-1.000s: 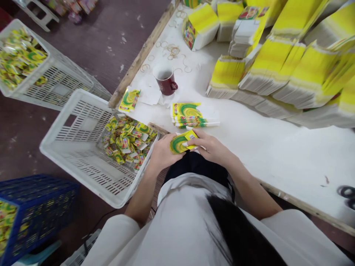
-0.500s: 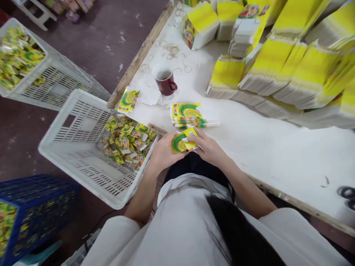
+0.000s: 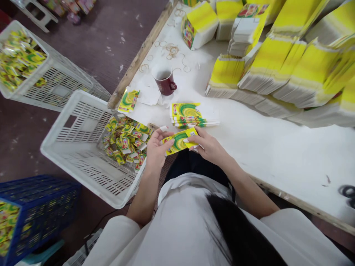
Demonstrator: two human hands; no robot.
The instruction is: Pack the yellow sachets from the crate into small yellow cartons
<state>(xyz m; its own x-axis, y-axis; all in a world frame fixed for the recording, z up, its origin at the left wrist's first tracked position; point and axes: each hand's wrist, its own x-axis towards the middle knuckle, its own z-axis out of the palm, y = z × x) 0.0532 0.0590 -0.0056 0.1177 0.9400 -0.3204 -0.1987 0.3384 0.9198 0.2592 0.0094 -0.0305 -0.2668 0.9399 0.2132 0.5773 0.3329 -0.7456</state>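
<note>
A yellow and green printed carton (image 3: 179, 141) is held between my two hands just off the table's near edge. At its left end, my left hand (image 3: 157, 147) pinches it, thumb on the printed face. My right hand (image 3: 208, 146) grips the other end, with white covers on some fingertips. Just beyond my hands lies a small stack of the same flat cartons (image 3: 188, 112) on the white table (image 3: 271, 147). A white crate (image 3: 83, 166) stands to the left, with many small filled cartons (image 3: 124, 142) in it.
A dark red mug (image 3: 165, 83) stands behind the stack, near loose rubber bands (image 3: 172, 51). Large bundles of yellow cartons (image 3: 271, 62) fill the back right. Another white crate (image 3: 50, 85) and a blue crate (image 3: 41, 210) stand on the floor at left.
My left hand has shifted left to the carton's end, uncovering more of its printed face. My right hand keeps its hold, nearly still.
</note>
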